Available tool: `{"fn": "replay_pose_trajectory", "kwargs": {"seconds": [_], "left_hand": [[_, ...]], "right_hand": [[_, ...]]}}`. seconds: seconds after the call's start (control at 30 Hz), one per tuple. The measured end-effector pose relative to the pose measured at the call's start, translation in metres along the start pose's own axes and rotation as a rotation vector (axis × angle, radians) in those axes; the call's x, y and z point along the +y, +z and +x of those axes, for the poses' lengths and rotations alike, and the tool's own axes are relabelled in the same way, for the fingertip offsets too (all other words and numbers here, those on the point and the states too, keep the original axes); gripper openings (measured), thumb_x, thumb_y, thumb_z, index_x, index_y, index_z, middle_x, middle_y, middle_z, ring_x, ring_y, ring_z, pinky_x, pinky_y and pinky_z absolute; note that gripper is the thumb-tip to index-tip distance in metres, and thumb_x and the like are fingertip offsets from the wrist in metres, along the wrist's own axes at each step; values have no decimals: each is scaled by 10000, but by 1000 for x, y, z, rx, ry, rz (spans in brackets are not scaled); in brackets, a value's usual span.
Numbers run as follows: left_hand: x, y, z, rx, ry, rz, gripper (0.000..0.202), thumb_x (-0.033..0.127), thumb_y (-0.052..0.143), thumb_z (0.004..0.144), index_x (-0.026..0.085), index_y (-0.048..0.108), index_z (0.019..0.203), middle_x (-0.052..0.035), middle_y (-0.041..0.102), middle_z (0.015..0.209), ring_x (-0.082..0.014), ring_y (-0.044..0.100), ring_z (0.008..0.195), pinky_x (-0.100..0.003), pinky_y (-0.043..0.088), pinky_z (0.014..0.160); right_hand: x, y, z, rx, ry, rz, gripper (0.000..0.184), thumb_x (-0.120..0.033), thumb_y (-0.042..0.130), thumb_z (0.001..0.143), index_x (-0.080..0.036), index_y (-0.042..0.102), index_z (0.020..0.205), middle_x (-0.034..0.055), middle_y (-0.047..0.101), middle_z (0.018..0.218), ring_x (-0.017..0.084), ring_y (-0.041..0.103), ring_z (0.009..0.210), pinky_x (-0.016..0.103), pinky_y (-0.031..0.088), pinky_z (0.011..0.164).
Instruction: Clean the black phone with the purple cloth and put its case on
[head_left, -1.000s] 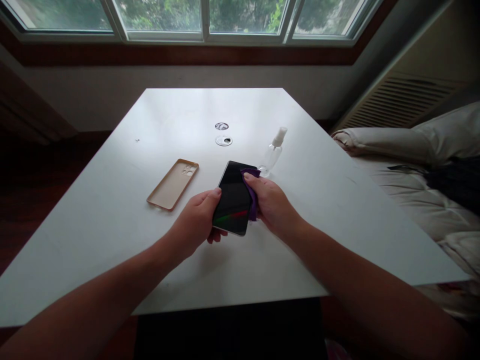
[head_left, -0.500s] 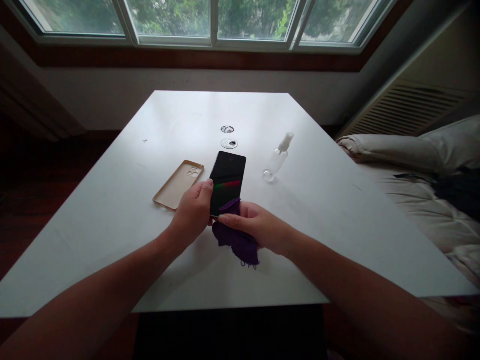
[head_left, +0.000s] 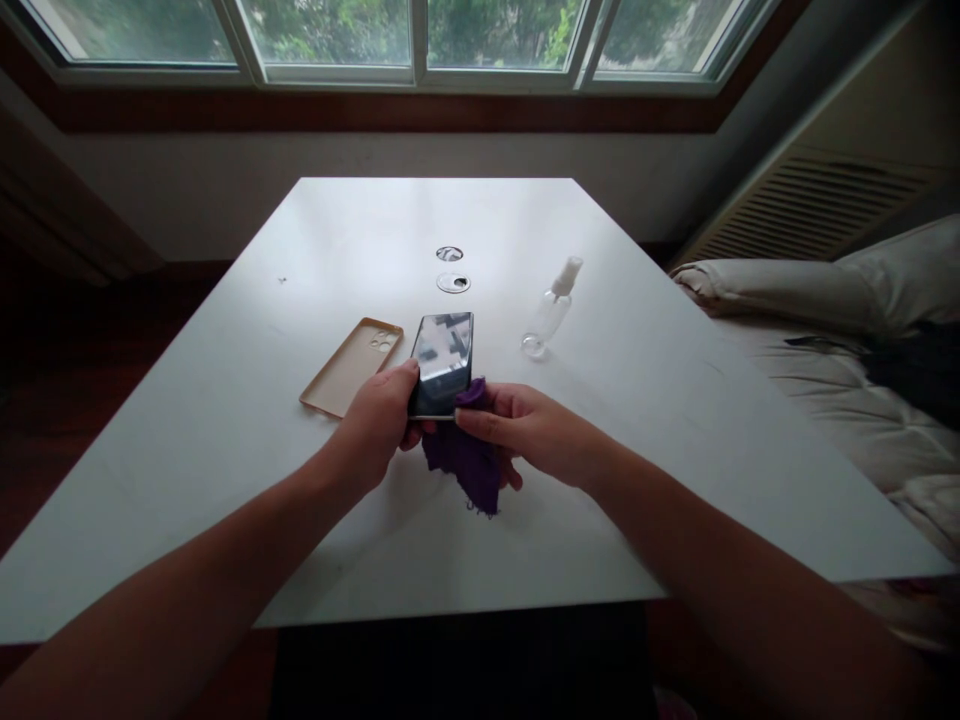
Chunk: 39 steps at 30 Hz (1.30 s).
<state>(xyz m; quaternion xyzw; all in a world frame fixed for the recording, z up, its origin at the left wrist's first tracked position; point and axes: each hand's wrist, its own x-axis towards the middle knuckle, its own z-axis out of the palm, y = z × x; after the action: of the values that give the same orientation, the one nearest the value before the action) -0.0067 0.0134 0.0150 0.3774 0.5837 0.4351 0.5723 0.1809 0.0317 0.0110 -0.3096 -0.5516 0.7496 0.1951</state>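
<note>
A smartphone (head_left: 442,360) is held above the table, its dark screen facing up and mirroring the window. My left hand (head_left: 382,405) is closed on the phone's left edge, thumb along the side. A purple cloth (head_left: 466,465) hangs from my right hand (head_left: 525,425), which pinches it at the phone's lower right corner. The thumb lies over a fold of the cloth there; the cloth's frayed lower end droops below the phone. Some of my fingers are hidden under the phone and cloth.
On the white table (head_left: 360,540), a tan-edged phone case (head_left: 349,370) lies left of the phone. A clear spray bottle (head_left: 551,315) leans at the right. Two round inserts (head_left: 454,283) sit in the tabletop beyond the phone. A cushioned seat (head_left: 825,380) borders the table's right side.
The phone has tilted flatter, so its screen reflects the window instead of looking black. My right hand and the cloth have shifted slightly up along the phone's right edge.
</note>
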Motion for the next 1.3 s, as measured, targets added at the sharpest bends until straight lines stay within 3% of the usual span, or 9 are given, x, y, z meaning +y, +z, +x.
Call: {"fn": "replay_pose_trajectory", "kwargs": {"seconds": [0.17,0.47,0.63,0.73,0.83,0.93,1.03,1.17,1.3], "left_hand": [[2,-1,0,2,-24,-7,304,424,481,958,168,517,797,-8,526,546,-97,423,404,-179,303,366],[-3,1,-2,-12,77,55,363,486,437,987,169,547,847,-22,572,534,-111,467,396,-179,322,351],[-5,0,-2,-20,65,52,356,477,443,986,167,555,852,-24,577,527,-112,474,390,-182,315,349],[-4,1,-2,-31,38,46,348,462,431,991,166,551,852,-27,589,530,-105,463,386,-178,312,353],[-4,2,-3,-44,25,48,351,458,433,988,163,546,835,-28,589,529,-101,456,382,-177,302,352],[-6,2,-3,-69,28,54,355,472,456,973,165,548,822,-28,586,533,-106,468,386,-180,303,351],[-8,2,-3,-85,45,45,362,491,474,960,169,545,812,-26,579,535,-111,472,391,-187,307,351],[-9,2,-2,-67,42,17,374,501,480,957,162,563,824,-22,569,530,-118,482,409,-191,324,358],[-7,3,-2,2,8,-81,326,477,513,943,162,585,902,-15,566,579,-122,508,450,-186,335,370]], "right_hand": [[1,-4,4,109,-38,-7,501,-605,649,895,-146,583,1083,101,749,897,186,729,707,235,575,488],[-1,2,6,309,-93,72,443,-538,609,946,-131,643,1117,141,737,1063,232,739,923,307,646,660],[6,-2,13,504,-129,49,285,-358,558,973,-137,692,1094,115,727,1062,223,697,984,318,643,697],[8,-8,14,644,-172,-62,323,-388,524,981,-142,696,1099,107,707,1109,235,667,1041,386,616,865],[7,-10,9,738,-288,-344,402,-420,497,999,-167,671,1257,105,662,1270,255,624,1156,446,485,1082],[6,-9,4,595,-476,-610,459,-387,445,1032,-222,567,1442,74,483,1542,267,402,1455,460,286,1238],[5,-6,1,352,-488,-827,460,-430,393,1057,-222,624,1395,54,344,1641,271,164,1573,501,140,1281],[3,-7,-1,184,-485,-933,485,-474,335,1072,-249,655,1358,51,315,1646,274,169,1573,552,74,1275],[0,-11,-3,68,-553,-914,497,-469,300,1081,-265,660,1355,35,378,1617,243,234,1557,513,101,1281]]}}
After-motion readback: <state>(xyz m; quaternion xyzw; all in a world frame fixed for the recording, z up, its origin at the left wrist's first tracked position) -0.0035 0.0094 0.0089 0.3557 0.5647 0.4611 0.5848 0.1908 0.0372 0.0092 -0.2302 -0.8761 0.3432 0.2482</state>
